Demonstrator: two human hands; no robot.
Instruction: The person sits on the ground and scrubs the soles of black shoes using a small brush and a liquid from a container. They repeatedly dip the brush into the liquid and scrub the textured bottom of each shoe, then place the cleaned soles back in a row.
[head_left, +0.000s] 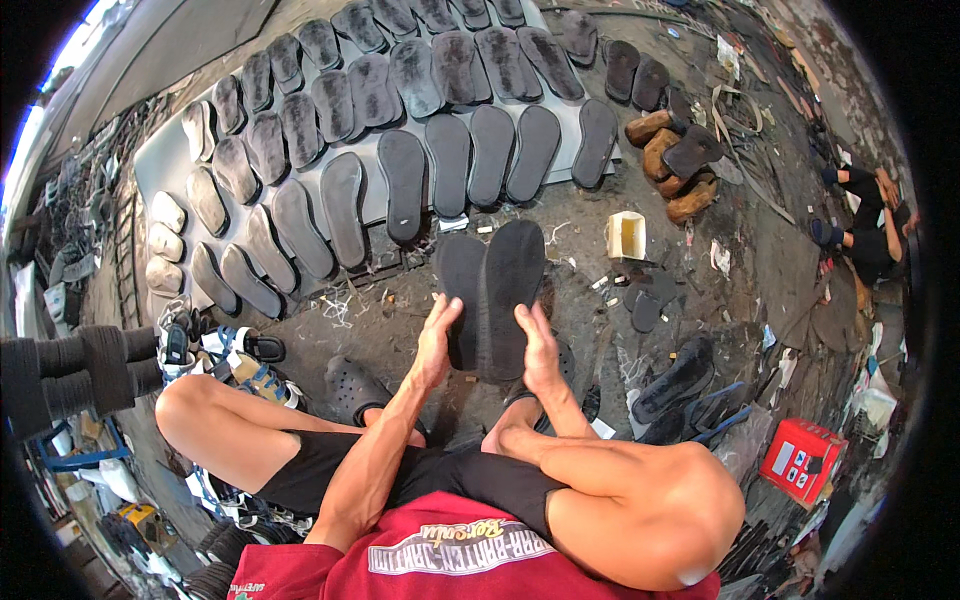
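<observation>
Two dark grey shoe soles are held up side by side over the ground between my feet, their inner edges touching. My left hand point(434, 342) grips the outer edge of the left sole point(461, 300), thumb on its upper face. Likewise, my right hand point(539, 348) has its thumb on the face of the right sole point(513, 285), with the fingers mostly hidden behind. Just beyond them, rows of similar soles point(449, 165) lie on a pale grey sheet point(375, 207). Some soles at the left look shiny and lighter.
Wooden shoe lasts point(663, 160) and a small yellowish box point(626, 235) stand to the right. Strapped sandals point(255, 368) lie by my left knee. A red box point(803, 462) sits at the lower right. Another person point(872, 225) sits at the far right; scraps litter the ground.
</observation>
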